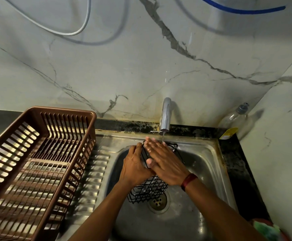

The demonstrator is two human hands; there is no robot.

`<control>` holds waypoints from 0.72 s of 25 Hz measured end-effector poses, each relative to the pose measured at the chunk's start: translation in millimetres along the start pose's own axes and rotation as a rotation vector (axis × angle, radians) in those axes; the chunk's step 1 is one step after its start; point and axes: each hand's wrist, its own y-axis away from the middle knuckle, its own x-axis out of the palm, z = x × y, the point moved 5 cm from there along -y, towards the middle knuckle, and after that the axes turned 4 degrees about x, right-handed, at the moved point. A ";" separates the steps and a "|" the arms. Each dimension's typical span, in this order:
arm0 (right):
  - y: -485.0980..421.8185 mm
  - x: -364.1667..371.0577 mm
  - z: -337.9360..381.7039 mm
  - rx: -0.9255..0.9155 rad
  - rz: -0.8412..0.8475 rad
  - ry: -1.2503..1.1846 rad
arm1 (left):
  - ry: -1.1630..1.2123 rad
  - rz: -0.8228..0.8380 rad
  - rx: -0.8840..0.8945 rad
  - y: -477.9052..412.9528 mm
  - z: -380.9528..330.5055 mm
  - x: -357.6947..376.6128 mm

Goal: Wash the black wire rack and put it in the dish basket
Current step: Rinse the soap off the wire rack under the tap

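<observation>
Black wire rack (148,190) is under tap (165,117), right hand (164,159) covering it, basket (63,109) left.

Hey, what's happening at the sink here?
A person is washing a black wire rack over the sink, under a thin stream from the tap. The left hand grips the rack's edge while the right hand lies flat across it. The rack is not yet in the brown basket left of the sink.
</observation>
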 end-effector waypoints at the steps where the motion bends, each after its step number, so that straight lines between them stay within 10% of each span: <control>1: 3.0 0.7 -19.4 0.111 0.022 -0.060 | -0.017 0.026 -0.015 -0.4 0.7 0.0; 4: 10.5 5.0 -51.9 0.371 0.103 -0.077 | -0.039 0.053 -0.050 1.2 1.5 3.3; 9: -3.2 0.4 9.6 0.022 0.001 -0.043 | -0.029 0.001 -0.009 2.8 -6.1 1.4; 14: -5.5 -2.7 -42.4 0.415 0.103 -0.164 | -0.050 0.007 0.008 2.7 -6.7 -3.1; 18: -18.1 -4.4 -2.8 0.187 0.013 -0.056 | -0.033 -0.032 0.011 0.5 -6.3 -3.5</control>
